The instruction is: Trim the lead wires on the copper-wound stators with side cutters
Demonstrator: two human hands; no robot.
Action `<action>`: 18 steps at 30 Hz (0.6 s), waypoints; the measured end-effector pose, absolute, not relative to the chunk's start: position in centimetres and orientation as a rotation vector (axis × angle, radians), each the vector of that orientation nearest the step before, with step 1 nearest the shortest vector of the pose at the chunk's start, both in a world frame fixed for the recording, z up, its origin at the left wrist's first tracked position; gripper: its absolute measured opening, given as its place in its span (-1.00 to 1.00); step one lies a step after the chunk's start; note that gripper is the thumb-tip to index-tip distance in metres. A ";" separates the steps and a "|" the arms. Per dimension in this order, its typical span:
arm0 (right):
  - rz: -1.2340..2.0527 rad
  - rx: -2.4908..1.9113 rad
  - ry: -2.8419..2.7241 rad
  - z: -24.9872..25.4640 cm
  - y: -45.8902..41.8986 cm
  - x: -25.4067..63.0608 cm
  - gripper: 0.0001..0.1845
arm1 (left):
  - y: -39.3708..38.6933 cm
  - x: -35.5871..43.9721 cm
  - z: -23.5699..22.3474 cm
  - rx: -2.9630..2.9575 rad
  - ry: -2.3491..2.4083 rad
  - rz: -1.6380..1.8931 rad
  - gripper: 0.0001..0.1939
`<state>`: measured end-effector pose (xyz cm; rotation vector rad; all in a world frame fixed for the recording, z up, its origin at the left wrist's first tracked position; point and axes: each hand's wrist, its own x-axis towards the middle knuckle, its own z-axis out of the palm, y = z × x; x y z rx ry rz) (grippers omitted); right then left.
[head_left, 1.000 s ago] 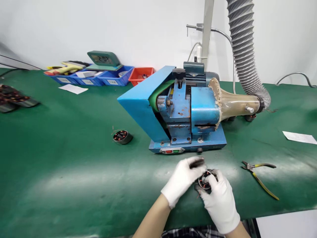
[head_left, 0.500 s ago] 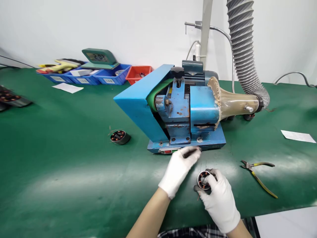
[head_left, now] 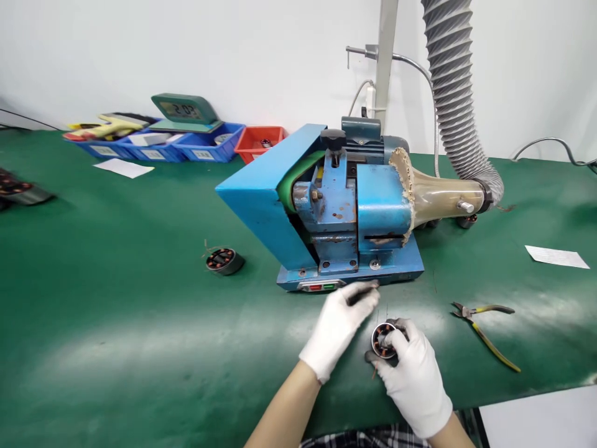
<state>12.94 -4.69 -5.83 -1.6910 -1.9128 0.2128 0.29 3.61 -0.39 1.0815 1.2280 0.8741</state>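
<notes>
In my right hand (head_left: 415,379), gloved in white with dark fingertips, is a motor stator (head_left: 384,340), a metal ring with copper windings inside. My fingers wrap its right side, and one reaches into the opening. A short copper-coloured wire end hangs below it, and thin wires stand up from its top edge. My left hand (head_left: 342,323), also gloved, is just above and left of the stator, by the machine's front base. Its thumb and forefinger are slightly apart, with nothing visible between them. Another stator (head_left: 224,261) with loose wires lies on the green table to the left.
A blue belt grinding machine (head_left: 333,205) stands ahead, with red and green buttons and a grey hose (head_left: 450,93). Yellow-handled cutters (head_left: 485,333) lie at right. Blue bins (head_left: 205,149), a red bin (head_left: 259,143) and a clock (head_left: 184,111) are at the back.
The thumb and forefinger of my left hand have parted slightly. The right hand keeps its hold on the stator. The whole view has shifted slightly.
</notes>
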 end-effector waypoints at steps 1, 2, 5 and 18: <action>0.219 -1.699 -1.911 -5.9 -4.7 12.9 -0.79 | 3.3 0.4 -0.4 1.093 1.203 0.833 -0.72; 0.222 -1.707 -1.909 -5.9 -4.7 12.9 -0.80 | 3.0 0.7 -0.5 1.099 1.181 0.798 -0.75; 0.219 -1.720 -1.906 -6.1 -4.7 13.0 -0.80 | 2.6 1.5 -1.2 1.074 1.166 0.803 -0.88; 0.199 -1.709 -1.848 -5.8 -4.3 12.5 -0.82 | 0.4 -6.4 -4.0 1.347 1.590 1.055 -0.76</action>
